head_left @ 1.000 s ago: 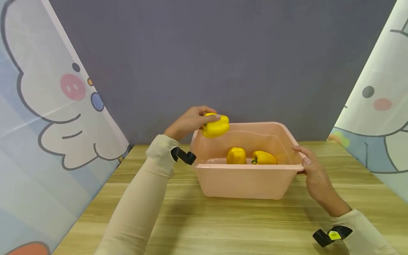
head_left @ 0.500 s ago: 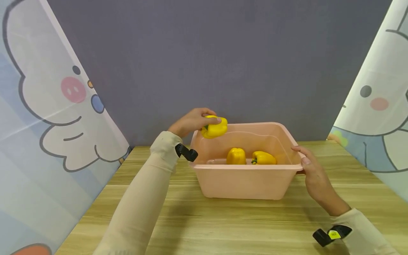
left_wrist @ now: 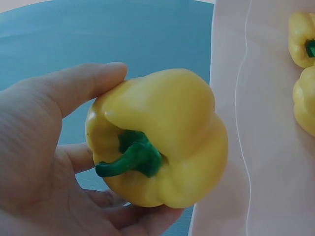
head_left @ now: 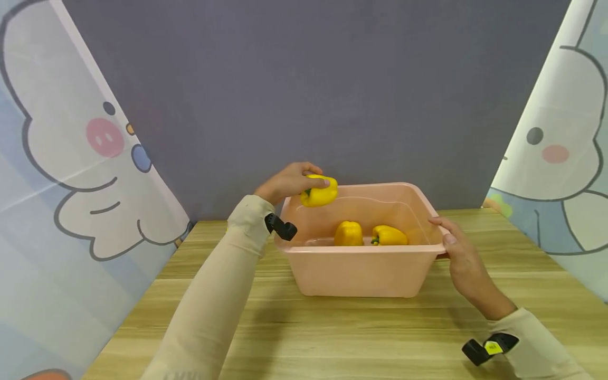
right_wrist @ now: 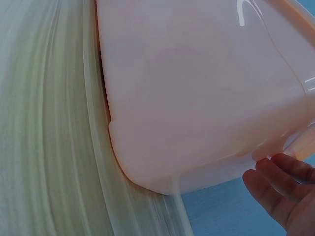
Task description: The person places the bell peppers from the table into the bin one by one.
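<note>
The left hand point(head_left: 291, 181) grips a yellow bell pepper point(head_left: 323, 193) above the back left corner of a pink plastic tub point(head_left: 356, 272). In the left wrist view, thumb and fingers curl round the pepper point(left_wrist: 172, 132), its green stem towards the palm. Two more yellow peppers lie inside the tub, one left point(head_left: 349, 234) and one right point(head_left: 389, 235). The right hand point(head_left: 467, 264) holds the tub's right rim, thumb on top and some fingers beneath; in the right wrist view its fingertips are at the tub's outer wall point(right_wrist: 197, 98).
The tub stands on a wood-grain table point(head_left: 361, 338), close to a dark grey wall point(head_left: 313, 89) behind. Panels with cartoon animals stand at the left point(head_left: 62, 211) and right point(head_left: 560, 174). Each sleeved wrist wears a black strapped device.
The left hand and its pepper have shifted slightly down, staying over the tub's left side. The whole head view has moved a little. The right hand keeps its hold on the rim.
</note>
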Available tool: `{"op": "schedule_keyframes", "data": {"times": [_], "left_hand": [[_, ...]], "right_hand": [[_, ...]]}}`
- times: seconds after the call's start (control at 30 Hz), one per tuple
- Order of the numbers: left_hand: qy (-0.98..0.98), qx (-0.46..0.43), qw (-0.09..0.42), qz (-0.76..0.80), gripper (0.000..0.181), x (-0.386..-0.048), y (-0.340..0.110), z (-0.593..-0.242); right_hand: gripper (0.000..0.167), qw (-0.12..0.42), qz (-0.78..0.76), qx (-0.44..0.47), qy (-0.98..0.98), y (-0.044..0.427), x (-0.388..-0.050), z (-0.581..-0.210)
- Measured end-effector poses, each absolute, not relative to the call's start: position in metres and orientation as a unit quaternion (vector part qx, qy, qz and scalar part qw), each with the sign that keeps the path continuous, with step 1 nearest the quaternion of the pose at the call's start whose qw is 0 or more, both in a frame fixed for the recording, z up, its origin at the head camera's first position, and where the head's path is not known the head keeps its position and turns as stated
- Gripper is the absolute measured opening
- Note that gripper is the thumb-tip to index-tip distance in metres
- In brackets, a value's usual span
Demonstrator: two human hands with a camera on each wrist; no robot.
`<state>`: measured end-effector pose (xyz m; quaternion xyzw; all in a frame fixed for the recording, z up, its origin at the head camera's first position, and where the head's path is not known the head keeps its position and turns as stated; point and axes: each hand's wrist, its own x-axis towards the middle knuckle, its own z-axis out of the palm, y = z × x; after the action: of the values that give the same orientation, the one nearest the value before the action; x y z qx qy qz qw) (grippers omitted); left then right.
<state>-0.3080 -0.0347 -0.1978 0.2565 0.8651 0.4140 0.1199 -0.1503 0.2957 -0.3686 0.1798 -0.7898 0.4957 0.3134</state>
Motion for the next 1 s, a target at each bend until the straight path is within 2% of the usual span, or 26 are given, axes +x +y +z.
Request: {"op": "schedule_keyframes", "data": {"times": [0.7,1.0], "left_hand": [[0.882,0.253,0.120,0.380,0.062,-0.3170,-0.0269,-0.2071],[0.882,0.249,0.125,0.381,0.054,-0.3156,-0.0240,-0.2062]], "right_hand": [[0.042,0.310,0.484,0.178,-0.799,0.2996,-0.1494,-0.3695],[0.041,0.315,0.488,0.178,-0.794,0.2966,-0.1510,-0.3672]]}}
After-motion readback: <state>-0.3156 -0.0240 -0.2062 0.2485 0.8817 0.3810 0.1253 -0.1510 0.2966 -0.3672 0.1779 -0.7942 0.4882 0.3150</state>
